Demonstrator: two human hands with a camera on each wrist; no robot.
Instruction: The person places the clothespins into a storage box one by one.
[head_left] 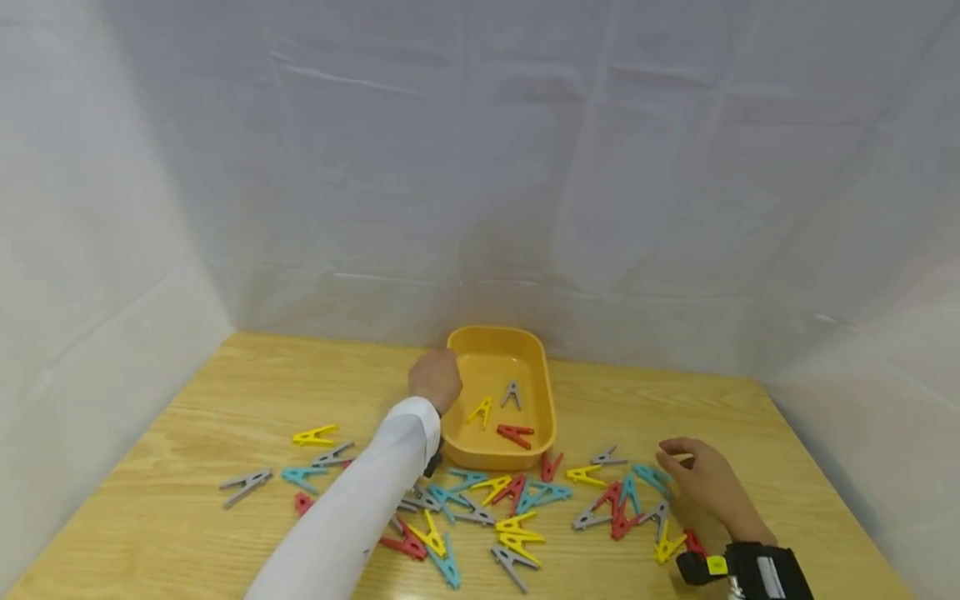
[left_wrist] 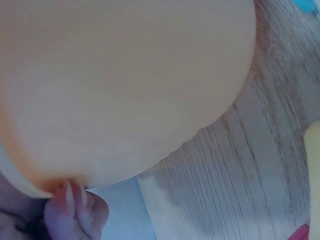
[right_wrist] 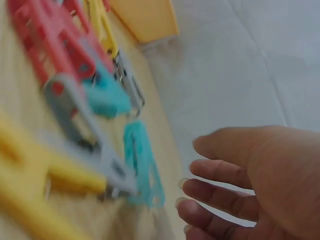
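Observation:
A yellow tray stands at the back middle of the wooden table, with a yellow clothespin, a grey one and a red one inside. My left hand grips the tray's left rim. The left wrist view shows the tray's outer wall close up, with my fingertips curled against its edge. My right hand hovers low over the table at the right. Its fingers are loosely spread and hold nothing, just beside a teal clothespin. In the right wrist view the right hand is right of that teal clothespin.
Several clothespins in red, yellow, teal and grey lie scattered in front of the tray, from a grey one at the left to a yellow one near my right wrist. White cloth walls close the table's back and sides.

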